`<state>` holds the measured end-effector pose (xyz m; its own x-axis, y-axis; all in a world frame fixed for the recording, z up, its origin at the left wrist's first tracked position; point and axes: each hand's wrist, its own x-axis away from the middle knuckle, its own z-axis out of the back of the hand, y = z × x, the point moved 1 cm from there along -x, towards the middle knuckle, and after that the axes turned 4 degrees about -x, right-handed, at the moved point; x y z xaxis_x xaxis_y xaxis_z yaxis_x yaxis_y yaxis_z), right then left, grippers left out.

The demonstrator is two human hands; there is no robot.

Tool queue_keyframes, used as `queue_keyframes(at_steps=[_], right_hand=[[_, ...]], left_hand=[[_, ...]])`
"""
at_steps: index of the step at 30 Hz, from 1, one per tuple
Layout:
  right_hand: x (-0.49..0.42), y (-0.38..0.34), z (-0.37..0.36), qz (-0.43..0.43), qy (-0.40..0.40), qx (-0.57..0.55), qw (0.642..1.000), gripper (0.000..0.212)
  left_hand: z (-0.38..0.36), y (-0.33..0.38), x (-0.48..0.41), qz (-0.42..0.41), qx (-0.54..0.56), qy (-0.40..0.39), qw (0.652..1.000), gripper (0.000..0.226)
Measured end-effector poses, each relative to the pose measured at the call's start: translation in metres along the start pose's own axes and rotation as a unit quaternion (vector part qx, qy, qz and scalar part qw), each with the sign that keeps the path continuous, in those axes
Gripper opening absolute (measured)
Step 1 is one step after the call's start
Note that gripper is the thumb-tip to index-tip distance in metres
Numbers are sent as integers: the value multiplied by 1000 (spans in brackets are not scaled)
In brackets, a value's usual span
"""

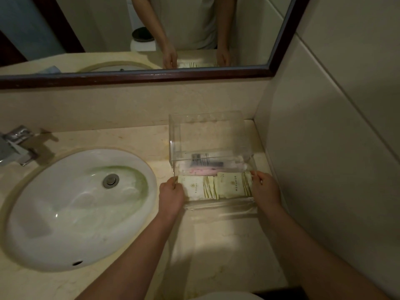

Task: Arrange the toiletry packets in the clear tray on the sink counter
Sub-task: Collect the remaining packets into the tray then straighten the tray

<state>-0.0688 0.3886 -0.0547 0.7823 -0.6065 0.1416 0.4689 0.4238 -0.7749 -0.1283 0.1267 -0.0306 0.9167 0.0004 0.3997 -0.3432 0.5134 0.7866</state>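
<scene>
Toiletry packets [198, 187], two cream ones with wavy stripes, lying flat side by side at the front of the clear tray [218, 205], touching in the middle. Tray parked on the surface [227, 245] right of the sink [80, 208], close to the side wall. Left hand [171, 195] gripping the tray's left edge, fingers curled round it. Right hand [266, 188] on the right edge, fingers pinching the corner. Something pink [203, 171] further back under the raised clear lid [205, 131], too blurry to make out.
</scene>
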Motion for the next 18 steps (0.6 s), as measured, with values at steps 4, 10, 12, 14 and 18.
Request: queue_keyframes(at_steps=[4,10,12,14,18], right_hand=[[-4,-7,-1,2,-2,2,1000,31],[-13,-17,-2,-3,-2,15,1000,28],[-17,-22,-1,-7,-8,21,1000,26],[-19,-27,-2,-19,-13,20,1000,27],[-19,-40,-7,-58,-22,15,998,60]], left_hand=[[2,11,0,28,18,-4,999,56],[-2,1,-17,69,96,-25,993,54],[-9,-16,-33,86,112,-34,989,60],[-11,-14,-33,95,131,-36,986,57],[-4,19,-15,103,178,-12,978,60]])
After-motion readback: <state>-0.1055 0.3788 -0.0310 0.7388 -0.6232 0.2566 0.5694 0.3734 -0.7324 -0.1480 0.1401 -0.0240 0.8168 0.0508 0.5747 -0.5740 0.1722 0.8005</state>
